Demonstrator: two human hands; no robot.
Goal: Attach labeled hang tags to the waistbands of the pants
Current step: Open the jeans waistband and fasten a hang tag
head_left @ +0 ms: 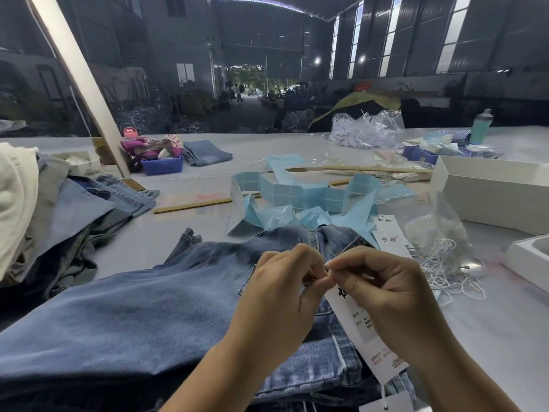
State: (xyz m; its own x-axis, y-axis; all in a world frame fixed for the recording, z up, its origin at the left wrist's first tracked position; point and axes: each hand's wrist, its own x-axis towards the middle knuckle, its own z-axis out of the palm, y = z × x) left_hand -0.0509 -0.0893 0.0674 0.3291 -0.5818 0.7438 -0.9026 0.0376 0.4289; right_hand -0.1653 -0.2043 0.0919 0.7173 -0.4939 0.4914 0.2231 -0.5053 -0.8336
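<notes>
Left hand (pixel 285 281) and right hand (pixel 383 289) pinching hang tag (pixel 359 331) top, above jeans (pixel 148 292). Risk: string hidden between fingertips slipping out, unthreading.

Two hands, the left hand (pixel 285 281) and the right hand (pixel 383 289). Two blue bins (pixel 162 165) (pixel 420 154), one bottle (pixel 481 126). Two rulers (pixel 196 205) (pixel 377 168).

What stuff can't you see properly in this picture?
- Head view: where the left hand and right hand pinch the top of the hang tag, the fingers hide any hole or string.
- The tag's small print is too small to read.
- The jeans run off the bottom edge.
- The far hall is dark and blurry.
</notes>
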